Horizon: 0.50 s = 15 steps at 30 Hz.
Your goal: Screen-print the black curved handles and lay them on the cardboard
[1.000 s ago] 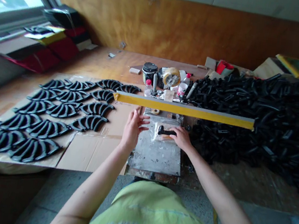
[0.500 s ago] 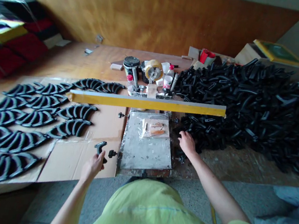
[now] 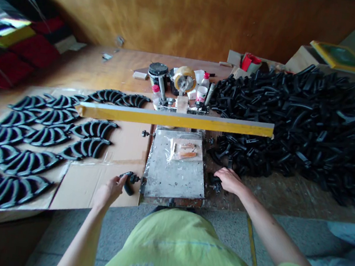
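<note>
In my left hand (image 3: 110,190), a curved black plastic handle (image 3: 129,183) is pinched by one end above the cardboard, just left of the metal plate's side knob. My right hand (image 3: 230,181) hovers past the plate's right edge, at the near side of the heap of black handles (image 3: 286,118). Its fingers are curled together, and what they hold, if anything, is hidden. Between my hands lies the grey metal plate (image 3: 175,181), with a small clear bag (image 3: 188,150) of orange-brown bits on it. A long yellow-faced bar (image 3: 179,120) spans above the plate's far end.
Rows of fanned-out black handles (image 3: 35,160) cover the cardboard sheet (image 3: 89,184) on the left. Behind the bar stand a dark-lidded tub (image 3: 157,71), a tape roll (image 3: 184,80) and bottles. Red and black bundles (image 3: 19,49) sit far left; a yellow frame (image 3: 345,59) rests far right.
The handle in my left hand has turned, its long part now pointing down to the right. My right hand has shifted slightly right and toward me, away from the heap's edge.
</note>
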Tool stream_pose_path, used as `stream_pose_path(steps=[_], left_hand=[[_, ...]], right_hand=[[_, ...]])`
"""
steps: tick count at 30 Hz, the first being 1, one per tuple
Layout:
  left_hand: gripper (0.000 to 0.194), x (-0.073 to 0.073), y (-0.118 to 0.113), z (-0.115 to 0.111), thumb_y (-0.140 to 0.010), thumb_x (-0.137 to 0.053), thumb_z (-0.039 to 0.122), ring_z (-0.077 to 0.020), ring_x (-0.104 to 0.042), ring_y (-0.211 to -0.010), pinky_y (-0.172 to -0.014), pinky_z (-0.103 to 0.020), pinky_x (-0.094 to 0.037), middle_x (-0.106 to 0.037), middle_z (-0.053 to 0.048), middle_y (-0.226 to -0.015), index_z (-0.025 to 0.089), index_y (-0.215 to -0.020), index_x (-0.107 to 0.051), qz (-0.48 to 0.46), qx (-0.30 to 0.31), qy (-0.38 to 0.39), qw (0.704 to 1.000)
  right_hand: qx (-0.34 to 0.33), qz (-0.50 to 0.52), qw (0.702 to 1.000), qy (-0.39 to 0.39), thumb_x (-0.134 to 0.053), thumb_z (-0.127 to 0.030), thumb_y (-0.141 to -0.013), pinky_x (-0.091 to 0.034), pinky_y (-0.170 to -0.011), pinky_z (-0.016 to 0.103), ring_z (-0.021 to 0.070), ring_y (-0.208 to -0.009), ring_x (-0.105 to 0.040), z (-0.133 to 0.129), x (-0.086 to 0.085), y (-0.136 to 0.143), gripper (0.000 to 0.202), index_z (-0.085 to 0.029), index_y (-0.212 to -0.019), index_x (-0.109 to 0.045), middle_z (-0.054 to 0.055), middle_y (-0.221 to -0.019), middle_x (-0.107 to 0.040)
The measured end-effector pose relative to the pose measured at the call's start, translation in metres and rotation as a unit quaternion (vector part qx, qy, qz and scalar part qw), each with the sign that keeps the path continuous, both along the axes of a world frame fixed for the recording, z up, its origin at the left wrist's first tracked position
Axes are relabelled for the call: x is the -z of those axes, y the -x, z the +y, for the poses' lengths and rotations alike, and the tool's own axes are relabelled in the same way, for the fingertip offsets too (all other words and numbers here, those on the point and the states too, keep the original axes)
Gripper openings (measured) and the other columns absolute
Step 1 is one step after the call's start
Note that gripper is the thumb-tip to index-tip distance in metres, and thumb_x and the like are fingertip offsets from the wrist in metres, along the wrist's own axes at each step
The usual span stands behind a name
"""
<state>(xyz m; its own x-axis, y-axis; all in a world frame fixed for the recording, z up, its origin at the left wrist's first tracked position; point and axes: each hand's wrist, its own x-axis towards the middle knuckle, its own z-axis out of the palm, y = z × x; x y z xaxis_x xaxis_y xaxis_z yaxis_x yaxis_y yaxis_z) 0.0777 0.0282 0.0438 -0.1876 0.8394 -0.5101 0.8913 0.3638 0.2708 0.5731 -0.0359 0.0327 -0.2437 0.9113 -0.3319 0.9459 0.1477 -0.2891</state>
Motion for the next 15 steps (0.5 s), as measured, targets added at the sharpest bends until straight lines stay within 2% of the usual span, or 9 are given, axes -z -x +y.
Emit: stream_pose_path(steps=[3, 4, 6, 8, 10, 12, 13, 15], left_hand=[[0.046, -0.024, -0.022, 0.017, -0.081, -0.046, 0.063, -0.0195, -0.06, -0.053, -0.052, -0.027, -0.042, -0.061, -0.001, -0.054, 0.02, -0.077, -0.06, -0.146, -0.057, -0.082, 0.984], [0.044, -0.036, -0.032, 0.025, -0.08, -0.05, 0.062, -0.0168, -0.056, -0.05, -0.05, -0.025, -0.041, -0.059, 0.0, -0.053, 0.019, -0.08, -0.06, -0.208, -0.074, -0.122, 0.968], [0.042, -0.068, -0.056, 0.042, -0.08, -0.055, 0.059, -0.012, -0.05, -0.045, -0.046, -0.021, -0.038, -0.057, 0.003, -0.054, 0.019, -0.09, -0.061, -0.338, -0.095, -0.215, 0.911], [0.044, -0.105, -0.079, 0.06, -0.084, -0.053, 0.057, -0.009, -0.046, -0.043, -0.045, -0.019, -0.036, -0.057, 0.004, -0.055, 0.019, -0.105, -0.06, -0.437, -0.093, -0.316, 0.837], [0.042, -0.139, -0.1, 0.077, -0.088, -0.047, 0.056, -0.0079, -0.044, -0.041, -0.043, -0.019, -0.034, -0.056, 0.004, -0.054, 0.019, -0.101, -0.06, -0.507, -0.089, -0.376, 0.771], [0.041, -0.162, -0.115, 0.089, -0.09, -0.043, 0.054, -0.0075, -0.043, -0.04, -0.041, -0.019, -0.032, -0.053, 0.003, -0.051, 0.018, -0.084, -0.06, -0.539, -0.078, -0.397, 0.739], [0.043, -0.169, -0.121, 0.092, -0.091, -0.042, 0.053, -0.0075, -0.042, -0.04, -0.04, -0.019, -0.031, -0.051, 0.002, -0.049, 0.017, -0.075, -0.059, -0.545, -0.072, -0.402, 0.733], [0.046, -0.172, -0.128, 0.093, -0.091, -0.042, 0.053, -0.0074, -0.04, -0.038, -0.04, -0.02, -0.029, -0.048, 0.002, -0.045, 0.017, -0.066, -0.057, -0.551, -0.061, -0.401, 0.729]], right_hand=[[0.073, 0.018, 0.997, -0.035, -0.062, -0.008, -0.078, -0.043, -0.091, 0.032, 0.0199, -0.102, -0.062, 0.007, -0.004, 0.006, 0.032, -0.024, -0.104, -0.07, 0.004, -0.103, -0.072], [0.104, 0.041, 0.992, -0.06, -0.063, -0.012, -0.08, -0.045, -0.088, 0.031, 0.0194, -0.099, -0.064, 0.014, -0.008, 0.012, 0.032, -0.025, -0.109, -0.068, 0.004, -0.104, -0.072], [0.128, 0.096, 0.98, -0.121, -0.062, -0.017, -0.084, -0.047, -0.085, 0.03, 0.0188, -0.097, -0.064, 0.034, -0.016, 0.034, 0.034, -0.026, -0.117, -0.064, 0.004, -0.107, -0.071], [0.079, 0.146, 0.969, -0.181, -0.061, -0.018, -0.087, -0.046, -0.089, 0.032, 0.0191, -0.1, -0.063, 0.057, -0.024, 0.062, 0.031, -0.025, -0.117, -0.063, 0.004, -0.109, -0.069], [0.019, 0.169, 0.959, -0.228, -0.059, -0.016, -0.087, -0.044, -0.093, 0.034, 0.0199, -0.102, -0.06, 0.078, -0.027, 0.091, 0.027, -0.023, -0.112, -0.065, 0.005, -0.109, -0.068], [-0.008, 0.164, 0.953, -0.254, -0.058, -0.014, -0.088, -0.044, -0.093, 0.035, 0.0209, -0.101, -0.058, 0.094, -0.026, 0.115, 0.024, -0.021, -0.11, -0.067, 0.007, -0.105, -0.067], [-0.011, 0.152, 0.953, -0.262, -0.056, -0.015, -0.089, -0.044, -0.092, 0.036, 0.0215, -0.1, -0.057, 0.099, -0.024, 0.123, 0.024, -0.02, -0.109, -0.068, 0.008, -0.102, -0.067], [-0.009, 0.128, 0.955, -0.268, -0.054, -0.015, -0.09, -0.045, -0.091, 0.037, 0.0224, -0.098, -0.056, 0.105, -0.021, 0.134, 0.025, -0.019, -0.109, -0.069, 0.009, -0.099, -0.067]])
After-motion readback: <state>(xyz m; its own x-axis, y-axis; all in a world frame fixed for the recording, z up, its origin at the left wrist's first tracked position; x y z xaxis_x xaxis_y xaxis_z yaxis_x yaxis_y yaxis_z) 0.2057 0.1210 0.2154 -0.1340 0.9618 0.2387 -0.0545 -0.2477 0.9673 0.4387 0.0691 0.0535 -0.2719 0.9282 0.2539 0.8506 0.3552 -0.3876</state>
